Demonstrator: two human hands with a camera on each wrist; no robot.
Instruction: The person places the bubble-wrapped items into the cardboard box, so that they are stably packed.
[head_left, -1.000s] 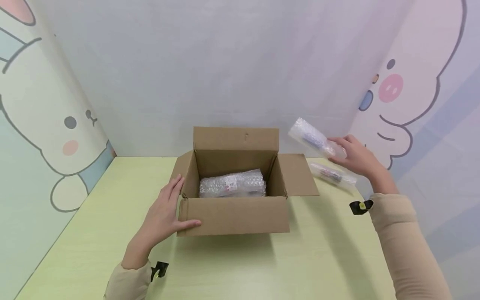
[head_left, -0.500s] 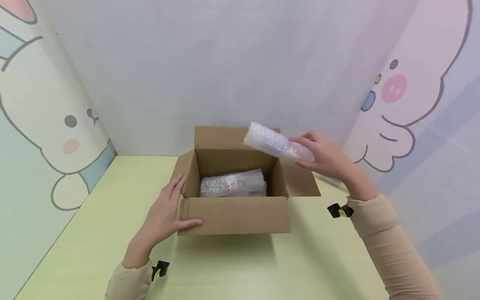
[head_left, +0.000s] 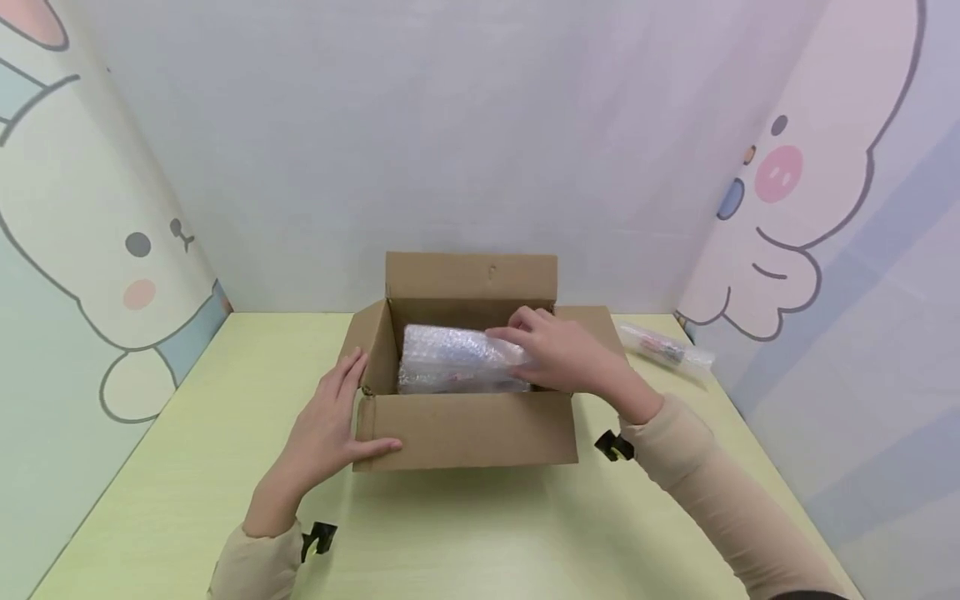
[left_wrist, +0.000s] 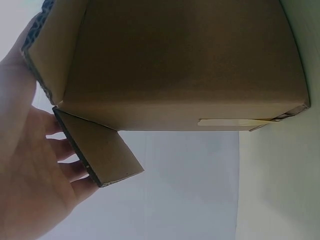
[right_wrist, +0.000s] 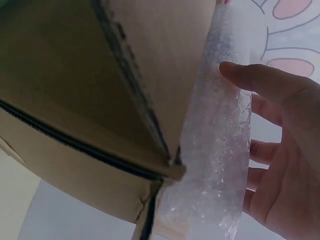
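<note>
An open cardboard box (head_left: 465, 429) stands on the table with its flaps folded outward. My right hand (head_left: 566, 354) reaches over its right side and grips one end of a long bubble-wrapped package (head_left: 450, 343), thumb on one side and fingers on the other in the right wrist view. That package lies in the box above another bubble-wrapped package (head_left: 431, 382), which is mostly covered. What the wrap encloses cannot be made out. My left hand (head_left: 318, 429) rests on the box's left corner, its thumb on the front flap and its fairly straight fingers against the left flap (left_wrist: 102, 147).
A slim bubble-wrapped package (head_left: 667, 350) with pink and dark contents lies on the pale yellow table (head_left: 480, 542), right of the box. A light curtain-like wall (head_left: 465, 150) rises behind the table, with cartoon-printed panels at both sides.
My right hand has carried the bubble-wrapped package leftward from above the table's right side and lowered it into the box. My left hand stays on the box corner.
</note>
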